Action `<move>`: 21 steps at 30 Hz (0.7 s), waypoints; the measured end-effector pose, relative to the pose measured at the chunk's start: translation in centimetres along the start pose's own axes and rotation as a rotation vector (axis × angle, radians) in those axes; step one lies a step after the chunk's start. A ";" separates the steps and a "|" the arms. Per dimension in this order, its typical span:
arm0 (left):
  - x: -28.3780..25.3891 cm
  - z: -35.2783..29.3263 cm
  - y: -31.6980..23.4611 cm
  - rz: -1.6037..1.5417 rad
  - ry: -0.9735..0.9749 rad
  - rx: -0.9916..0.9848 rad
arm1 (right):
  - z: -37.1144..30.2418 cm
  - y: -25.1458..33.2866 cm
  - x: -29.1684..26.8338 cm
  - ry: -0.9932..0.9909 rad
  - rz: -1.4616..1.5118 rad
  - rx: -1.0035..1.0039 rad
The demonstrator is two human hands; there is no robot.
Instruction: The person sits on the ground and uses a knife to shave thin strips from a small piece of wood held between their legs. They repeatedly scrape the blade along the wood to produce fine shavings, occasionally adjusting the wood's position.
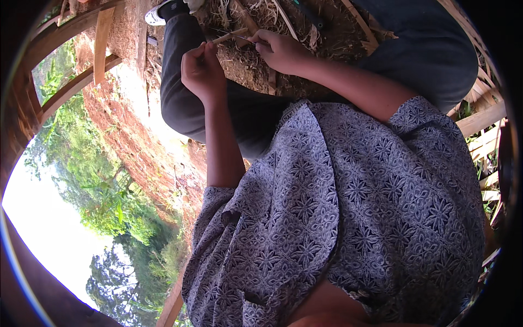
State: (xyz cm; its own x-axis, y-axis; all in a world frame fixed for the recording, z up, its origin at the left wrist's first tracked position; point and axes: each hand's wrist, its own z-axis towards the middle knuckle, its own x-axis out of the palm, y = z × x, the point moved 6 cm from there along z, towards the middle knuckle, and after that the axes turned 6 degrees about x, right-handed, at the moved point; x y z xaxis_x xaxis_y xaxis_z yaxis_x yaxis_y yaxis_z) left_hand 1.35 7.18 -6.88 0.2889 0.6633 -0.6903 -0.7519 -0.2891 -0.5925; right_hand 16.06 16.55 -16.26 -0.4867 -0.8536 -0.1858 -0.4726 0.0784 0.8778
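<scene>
**Two hands working a thin bamboo strip above the knee**

The person sits with legs bent, seen from above the chest. The left hand (202,70) is curled into a loose fist, knuckles toward the viewer, its fingers (210,54) closed narrowly around the near end of a slender bamboo strip (230,36). The strip runs from those fingers up and rightward to the right hand (280,50), which closes on it with thumb and bent fingers (260,37); whether a thin blade also lies under the right fingers cannot be told. The strip thus spans the short gap between the two sets of fingertips, touching both.

Directly beneath the left fingers lies the dark trouser leg (185,98), ending beyond the fingers in a white shoe (158,13). Beyond the fingertips of both hands, the ground is strewn with dry bamboo shavings (283,16). Nearer the viewer than the hands, a blue-grey patterned shirt (348,207) fills the lower field. Left of the left fingers, a pale wooden slat (102,43) rests on curved wooden rails (65,90), with red earth (136,141) and green foliage (109,201) below.
</scene>
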 end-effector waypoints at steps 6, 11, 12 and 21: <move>0.2 -0.5 1.0 -0.095 -0.025 -0.035 | -0.1 0.6 -0.1 -0.029 -0.036 -0.116; 0.3 -0.4 0.5 -0.064 -0.012 0.010 | -0.6 2.5 -0.2 -0.238 0.056 -0.423; 0.3 -0.5 0.8 -0.079 -0.012 -0.008 | -0.4 2.1 -0.1 -0.144 0.037 -0.304; 0.2 -0.1 0.1 0.021 0.016 0.042 | -0.1 1.0 0.1 -0.040 0.025 -0.210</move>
State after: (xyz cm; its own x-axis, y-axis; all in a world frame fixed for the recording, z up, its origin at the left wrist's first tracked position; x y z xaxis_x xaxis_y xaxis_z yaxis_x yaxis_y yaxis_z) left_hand 1.37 7.28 -7.14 0.2821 0.6461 -0.7092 -0.7820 -0.2734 -0.5601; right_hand 15.65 16.47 -15.37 -0.5270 -0.8315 -0.1760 -0.2985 -0.0128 0.9543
